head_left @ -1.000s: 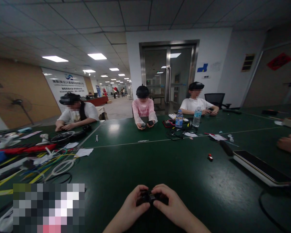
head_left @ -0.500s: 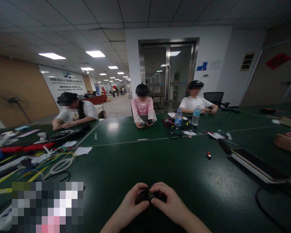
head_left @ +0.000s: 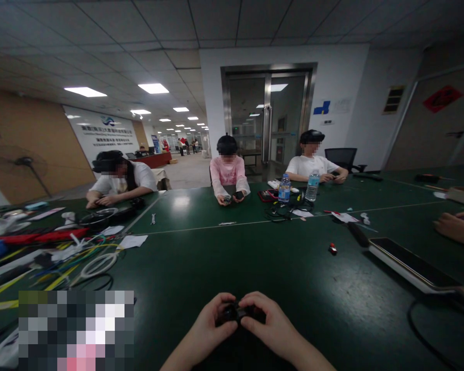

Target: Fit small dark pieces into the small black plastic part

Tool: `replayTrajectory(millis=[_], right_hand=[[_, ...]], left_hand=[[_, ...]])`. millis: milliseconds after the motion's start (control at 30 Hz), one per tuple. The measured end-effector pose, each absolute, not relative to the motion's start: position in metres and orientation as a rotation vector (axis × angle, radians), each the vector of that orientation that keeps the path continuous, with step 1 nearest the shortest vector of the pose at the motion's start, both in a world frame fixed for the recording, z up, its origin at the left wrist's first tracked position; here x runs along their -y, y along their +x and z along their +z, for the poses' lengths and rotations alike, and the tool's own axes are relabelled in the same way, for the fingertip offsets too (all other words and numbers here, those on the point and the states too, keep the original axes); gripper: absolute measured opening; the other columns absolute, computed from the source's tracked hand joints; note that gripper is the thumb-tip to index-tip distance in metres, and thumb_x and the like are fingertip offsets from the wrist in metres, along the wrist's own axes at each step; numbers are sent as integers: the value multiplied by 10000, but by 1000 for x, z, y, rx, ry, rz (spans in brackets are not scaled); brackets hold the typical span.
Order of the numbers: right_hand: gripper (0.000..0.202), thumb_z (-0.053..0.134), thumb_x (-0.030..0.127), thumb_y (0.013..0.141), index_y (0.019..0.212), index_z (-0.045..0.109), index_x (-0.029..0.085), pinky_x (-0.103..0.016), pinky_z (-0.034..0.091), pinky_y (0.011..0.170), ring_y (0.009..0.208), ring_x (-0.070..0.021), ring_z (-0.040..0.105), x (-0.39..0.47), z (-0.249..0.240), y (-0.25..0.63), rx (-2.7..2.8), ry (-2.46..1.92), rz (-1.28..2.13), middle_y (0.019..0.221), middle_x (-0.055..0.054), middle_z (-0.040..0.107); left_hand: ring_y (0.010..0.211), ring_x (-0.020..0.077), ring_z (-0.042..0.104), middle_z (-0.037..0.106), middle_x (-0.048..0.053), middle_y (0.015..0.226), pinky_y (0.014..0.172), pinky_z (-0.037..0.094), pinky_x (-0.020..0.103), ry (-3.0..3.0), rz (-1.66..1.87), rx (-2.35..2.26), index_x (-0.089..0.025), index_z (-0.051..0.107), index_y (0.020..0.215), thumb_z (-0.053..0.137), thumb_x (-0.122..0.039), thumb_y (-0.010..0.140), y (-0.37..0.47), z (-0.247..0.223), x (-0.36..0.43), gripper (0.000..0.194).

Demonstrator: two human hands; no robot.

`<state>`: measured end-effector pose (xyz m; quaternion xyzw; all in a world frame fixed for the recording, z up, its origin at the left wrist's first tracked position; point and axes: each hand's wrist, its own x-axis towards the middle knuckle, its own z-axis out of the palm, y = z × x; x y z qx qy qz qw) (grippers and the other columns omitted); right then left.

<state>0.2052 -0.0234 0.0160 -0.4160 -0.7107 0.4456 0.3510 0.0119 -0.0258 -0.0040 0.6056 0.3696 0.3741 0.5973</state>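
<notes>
Low in the middle of the head view, a small black object is held between my two hands. Its kind is hard to make out in the dim light; the part by my left fingers looks rounded and glossy. My left hand closes round its left side, thumb in front and fingers behind. From the right, my right hand grips it the same way, and the thumbs nearly meet. Dark green table surface surrounds both hands.
A small red-and-white item lies ahead to the right, near a flat black-topped device. Cables and papers clutter the left. Two bottles stand farther back. Other people sit around the table; a co-worker's hands show at right.
Both hands keep their hold on the black object with hardly any movement. The whole view has shifted very slightly.
</notes>
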Motion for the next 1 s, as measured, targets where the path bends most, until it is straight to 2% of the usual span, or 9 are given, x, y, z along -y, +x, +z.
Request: replayTrajectory(millis=[500, 700, 867, 1000], right_hand=[[208, 628, 200, 725, 928, 649, 236, -326, 438, 850, 941, -203, 578, 22, 14, 205, 1853, -1064, 1158, 999, -25, 616], [203, 626, 225, 734, 936, 644, 240, -311, 457, 801, 910, -203, 586, 22, 13, 206, 1849, -1060, 1160, 990, -28, 620], [270, 634, 230, 725, 994, 635, 255, -307, 452, 790, 907, -203, 590, 24, 18, 207, 1865, -1103, 1168, 1015, -19, 626], [250, 619, 254, 750, 1000, 641, 264, -321, 443, 805, 923, -211, 592, 24, 19, 207, 1855, -1124, 1175, 1007, -16, 647]], left_hand=[[998, 232, 564, 606, 59, 1019, 859, 416, 364, 1382, 870, -869, -201, 497, 1067, 692, -248, 719, 13, -2, 27, 401], [1021, 239, 555, 602, 67, 1041, 882, 402, 370, 1392, 881, -839, -201, 502, 1076, 689, -273, 736, 12, -4, 26, 395], [938, 225, 573, 605, 66, 982, 795, 420, 336, 1363, 915, -830, -191, 494, 1062, 706, -365, 716, 10, -11, 24, 441], [918, 205, 572, 601, 58, 992, 786, 418, 326, 1352, 899, -793, -207, 486, 1071, 691, -341, 746, 8, -13, 24, 407]])
